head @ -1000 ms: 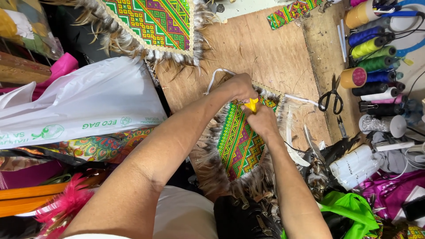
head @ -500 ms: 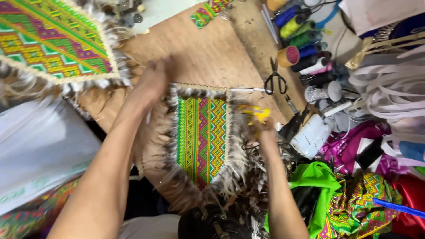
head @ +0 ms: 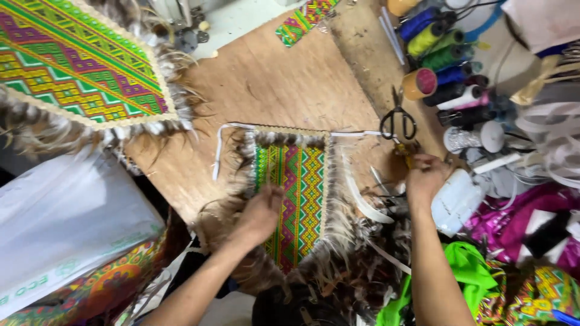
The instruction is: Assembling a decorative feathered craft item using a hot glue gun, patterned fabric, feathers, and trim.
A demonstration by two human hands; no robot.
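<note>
Head view: right hand hides something yellow.

left hand flat on feather-edged woven panel | right hand by scissors
</note>
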